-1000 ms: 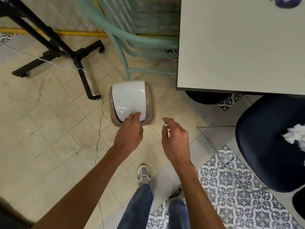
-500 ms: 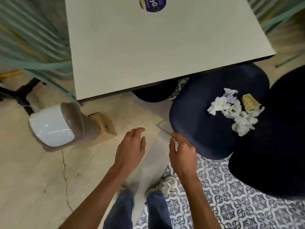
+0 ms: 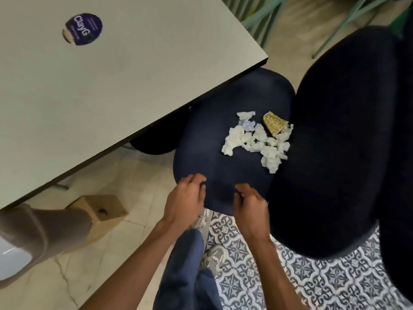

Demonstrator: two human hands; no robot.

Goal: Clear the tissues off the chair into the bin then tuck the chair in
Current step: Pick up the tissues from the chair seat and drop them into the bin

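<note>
The left hand (image 3: 186, 198) and right hand (image 3: 250, 204) are at the near edge of the chair (image 3: 207, 157), each grip loosely curled and empty, tissues (image 3: 257, 140) piled farther back on it.

Bin (image 3: 38, 231): cut by the left frame edge, mouth out of sight. Desk (image 3: 134, 86) runs off top and left. Chair (image 3: 212, 164): far end of the seat hidden under the desk corner, backrest runs off the right edge. Cardboard box (image 3: 100, 206): partly behind the bin. Sticker (image 3: 82, 29): small print unreadable. Yellow scrap (image 3: 273, 124) beside the tissues (image 3: 257, 142): print too small. Left hand (image 3: 187, 198), right hand (image 3: 250, 204): fingertips curl down, contact with the seat unclear.
</note>
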